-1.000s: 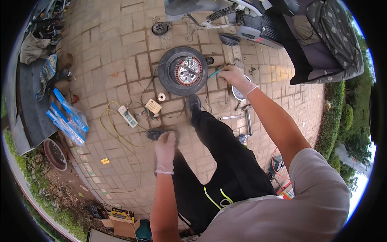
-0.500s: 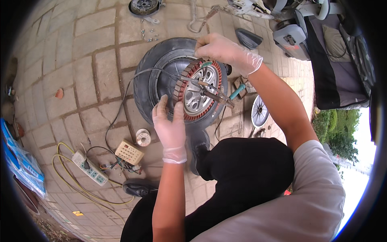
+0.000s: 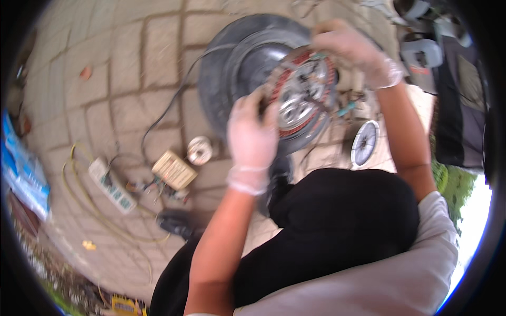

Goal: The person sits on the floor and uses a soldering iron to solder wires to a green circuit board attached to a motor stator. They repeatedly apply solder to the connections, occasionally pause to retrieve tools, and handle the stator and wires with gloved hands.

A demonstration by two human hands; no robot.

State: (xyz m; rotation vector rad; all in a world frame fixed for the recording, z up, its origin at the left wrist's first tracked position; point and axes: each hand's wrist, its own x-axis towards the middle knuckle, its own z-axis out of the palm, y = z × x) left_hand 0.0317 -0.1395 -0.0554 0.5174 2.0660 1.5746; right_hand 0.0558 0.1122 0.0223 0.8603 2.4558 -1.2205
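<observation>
The motor core [image 3: 289, 112] stands tilted over the tyre [image 3: 215, 84], its long axis rising toward the bent fingers of the right hand [image 3: 352, 46], its rim just right of the half-spread fingers of the left hand [image 3: 253, 138]; blur leaves either hold unconfirmed.

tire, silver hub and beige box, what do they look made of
Tire: likely rubber, matte dark grey, no shine. Silver hub: probably bare metal, with bright glints. Its red ring could be coated wire, but blur hides detail. Beige box: likely hard plastic, dull, flat-faced with straight edges.
</observation>
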